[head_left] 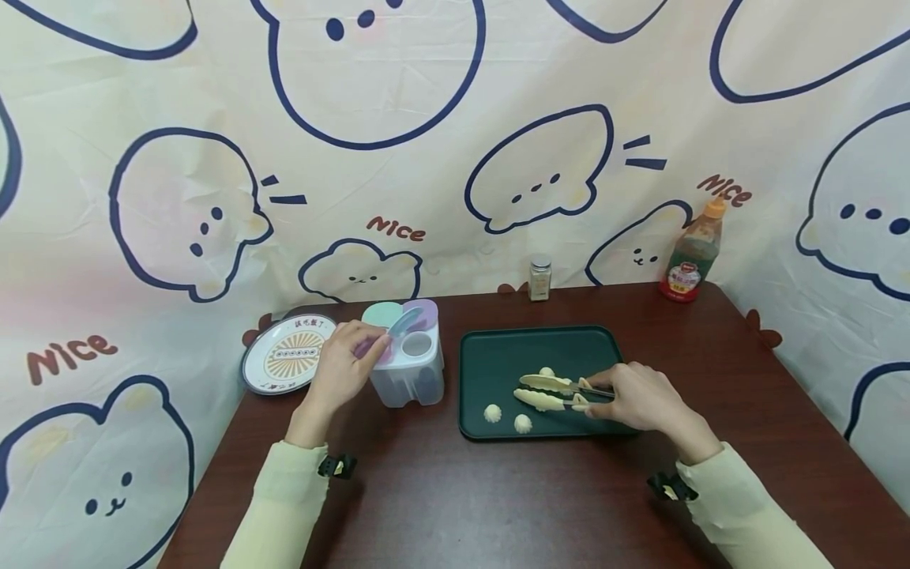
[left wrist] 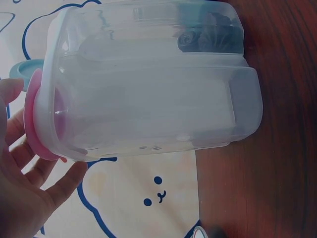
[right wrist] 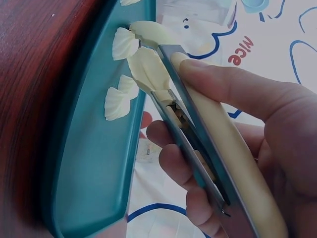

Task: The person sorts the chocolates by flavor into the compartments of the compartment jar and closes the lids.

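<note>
Gripping tongs (head_left: pixel 558 393), right hand (head_left: pixel 640 397) curls round the handles, tips slightly parted over the tray (head_left: pixel 498 352), by three dumplings (head_left: pixel 493 412). Left hand (head_left: pixel 344 362), fingers lightly curled, steadies the clear box (head_left: pixel 411 371) left of the tray by its pink lid (left wrist: pixel 37 124); plate (head_left: pixel 284 353) far left.

"Nice" printed in brown on the backdrop cloth (head_left: pixel 396 229), unreadable characters on the plate (head_left: pixel 287 354), bottle (head_left: pixel 693 253) label illegible

Dark green tray (head_left: pixel 498 356), cream tongs (head_left: pixel 550 393) — clear box (head_left: pixel 408 371) with pastel pink, mint, lilac lids.
</note>
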A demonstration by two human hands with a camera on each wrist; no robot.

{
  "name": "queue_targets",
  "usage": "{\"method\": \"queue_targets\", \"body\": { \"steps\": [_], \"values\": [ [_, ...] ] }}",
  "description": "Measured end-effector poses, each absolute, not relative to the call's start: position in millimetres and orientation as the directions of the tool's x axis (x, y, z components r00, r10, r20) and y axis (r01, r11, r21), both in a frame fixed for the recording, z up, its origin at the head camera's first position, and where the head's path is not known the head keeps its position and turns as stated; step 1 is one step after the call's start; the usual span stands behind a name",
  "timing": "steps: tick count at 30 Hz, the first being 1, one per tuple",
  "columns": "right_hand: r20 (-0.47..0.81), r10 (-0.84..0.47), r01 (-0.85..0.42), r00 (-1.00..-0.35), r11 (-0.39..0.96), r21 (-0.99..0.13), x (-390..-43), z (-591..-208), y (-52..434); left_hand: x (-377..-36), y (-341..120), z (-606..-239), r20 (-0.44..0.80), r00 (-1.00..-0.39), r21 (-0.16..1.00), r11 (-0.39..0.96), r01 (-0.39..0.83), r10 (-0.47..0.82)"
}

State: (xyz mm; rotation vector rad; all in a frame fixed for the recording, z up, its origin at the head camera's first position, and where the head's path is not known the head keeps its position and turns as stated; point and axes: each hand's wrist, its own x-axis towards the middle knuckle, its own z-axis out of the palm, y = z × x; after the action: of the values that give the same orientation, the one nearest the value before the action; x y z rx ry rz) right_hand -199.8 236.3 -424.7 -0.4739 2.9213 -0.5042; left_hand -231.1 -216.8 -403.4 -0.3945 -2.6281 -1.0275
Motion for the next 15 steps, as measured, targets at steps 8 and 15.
{"method": "queue_targets", "body": {
  "steps": [8, 15],
  "values": [
    [-0.079, -0.33, -0.281, -0.941, 0.888, -0.365, -200.8, -424.5, 235.3, -231.6, -217.2, -405.4, 0.389, -0.909, 0.599, 0.709, 0.373, 0.149],
    [-0.048, -0.33, -0.287, -0.943, 0.877, -0.385, -201.0, -418.8, 232.3, -231.7, -217.3, -405.4, 0.383, -0.912, 0.603, 0.71, 0.365, 0.143]
  ]
}}
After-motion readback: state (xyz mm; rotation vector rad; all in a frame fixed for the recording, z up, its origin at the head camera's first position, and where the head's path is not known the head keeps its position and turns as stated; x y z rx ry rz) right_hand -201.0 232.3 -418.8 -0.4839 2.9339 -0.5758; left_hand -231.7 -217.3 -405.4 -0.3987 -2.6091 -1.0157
